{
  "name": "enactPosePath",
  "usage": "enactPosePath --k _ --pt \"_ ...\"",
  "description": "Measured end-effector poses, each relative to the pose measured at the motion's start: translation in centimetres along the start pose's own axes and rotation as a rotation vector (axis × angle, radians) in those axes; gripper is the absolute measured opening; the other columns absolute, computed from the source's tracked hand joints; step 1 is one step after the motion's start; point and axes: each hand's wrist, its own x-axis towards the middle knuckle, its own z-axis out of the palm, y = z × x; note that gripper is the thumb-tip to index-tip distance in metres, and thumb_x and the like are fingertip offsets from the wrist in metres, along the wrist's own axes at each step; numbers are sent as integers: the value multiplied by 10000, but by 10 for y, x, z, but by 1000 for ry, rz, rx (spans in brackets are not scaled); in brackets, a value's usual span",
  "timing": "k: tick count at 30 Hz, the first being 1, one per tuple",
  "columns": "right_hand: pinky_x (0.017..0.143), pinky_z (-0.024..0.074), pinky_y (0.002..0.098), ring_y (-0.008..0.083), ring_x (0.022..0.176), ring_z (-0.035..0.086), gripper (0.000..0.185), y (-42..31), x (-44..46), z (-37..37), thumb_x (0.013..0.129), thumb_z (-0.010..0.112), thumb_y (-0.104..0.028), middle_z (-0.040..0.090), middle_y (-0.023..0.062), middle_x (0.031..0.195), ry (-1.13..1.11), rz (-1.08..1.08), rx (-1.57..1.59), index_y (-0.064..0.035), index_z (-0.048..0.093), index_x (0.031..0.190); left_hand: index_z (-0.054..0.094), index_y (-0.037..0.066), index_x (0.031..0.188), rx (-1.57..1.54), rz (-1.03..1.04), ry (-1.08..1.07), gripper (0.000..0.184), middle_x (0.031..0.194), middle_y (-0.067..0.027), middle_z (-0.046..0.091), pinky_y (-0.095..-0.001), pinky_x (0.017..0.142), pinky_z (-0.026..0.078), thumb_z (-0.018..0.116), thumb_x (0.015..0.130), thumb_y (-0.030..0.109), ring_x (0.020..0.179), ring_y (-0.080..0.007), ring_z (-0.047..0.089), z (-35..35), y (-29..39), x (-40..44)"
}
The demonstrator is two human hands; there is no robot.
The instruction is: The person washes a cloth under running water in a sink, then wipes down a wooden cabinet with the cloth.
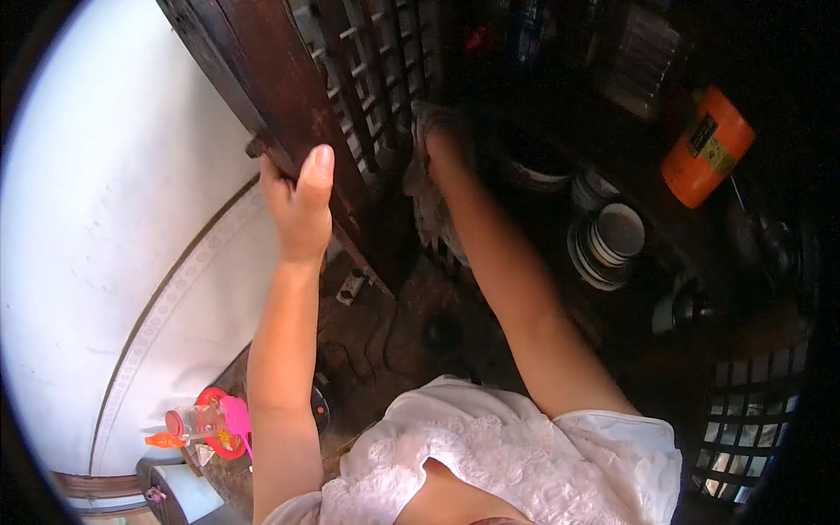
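My left hand (pixel 299 206) grips the edge of a dark wooden cabinet door (pixel 284 105), its thumb raised along the near face and its fingers partly hidden behind the frame. Close by the fingertips a small knob (pixel 255 147) sticks out from the door. My right hand (pixel 444 150) is closed on a greyish cloth (pixel 430 206) that hangs down beneath it; motion and shadow blur the fingers. The cloth is beside the door's lattice panel (pixel 372 66); whether it touches the lattice I cannot tell.
Inside the dark cabinet, stacked bowls (pixel 619 232) stand right of my right arm, and an orange container (pixel 709 149) sits higher up. A power strip (pixel 351 286) with a cord lies below the door. At lower left are a clear bottle (pixel 197 423) and a red dish (pixel 229 444).
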Motion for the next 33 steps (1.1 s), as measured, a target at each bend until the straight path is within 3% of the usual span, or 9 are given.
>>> enactPosePath --k 4,6,13,15,19,21,28,30,33 --pt "852 416 423 296 1051 488 496 12 9 0 851 522 -331 494 151 1210 241 -132 -46 -35 450 1242 473 7 1106 -21 -10 -47 422 989 -12 508 -252 804 381 631 769 205 872 -102 448 9 4 -7" --pt "820 431 403 270 1001 511 480 8 -7 -20 833 561 -303 540 134 1146 -117 64 161 -49 463 1229 471 8 1106 -8 14 -66 417 990 -18 508 -252 798 385 634 764 184 873 -107 450 15 6 -10" --pt "759 452 374 238 928 535 430 48 26 -17 786 640 -255 565 95 1063 -247 171 382 -32 516 1132 459 4 1118 -16 -23 -5 431 992 -14 504 -250 807 379 629 767 190 876 -108 449 11 6 -6" --pt "715 452 364 241 836 545 373 44 19 9 835 538 -286 559 149 1051 85 -260 -34 -27 528 1102 456 11 1125 16 24 13 432 1006 -14 498 -251 813 374 626 770 190 884 -106 444 9 1 -3" --pt "658 475 349 224 831 564 342 40 1 -10 780 648 -261 585 94 978 -38 -256 -48 -26 559 1012 458 8 1120 -16 1 -37 426 1014 -19 498 -257 820 375 624 770 186 887 -108 447 3 0 -4" --pt "671 484 359 231 823 569 316 41 -8 -22 792 624 -289 586 115 967 -190 -184 284 -32 574 969 460 8 1158 62 19 -18 459 1032 -33 512 -272 859 374 598 770 208 932 -125 474 4 -2 -5" --pt "771 461 397 255 896 557 420 -4 19 -17 828 546 -379 585 127 1024 -76 -140 349 -52 568 1089 446 3 1168 86 -28 -16 472 1029 -43 514 -280 861 378 599 766 199 930 -130 475 1 0 -5" --pt "738 442 330 205 870 530 336 -13 33 -27 863 502 -346 561 78 1048 -140 -94 33 -82 577 1057 444 3 1172 59 -12 -6 478 1039 -48 515 -289 874 376 601 767 200 943 -136 478 6 -3 -6" --pt "749 448 339 217 899 539 366 29 83 -52 859 511 -353 570 97 1046 -136 -105 105 -63 569 1075 438 1 1181 38 -9 -13 491 1055 -57 518 -299 888 377 606 765 201 961 -147 487 7 -7 -12"
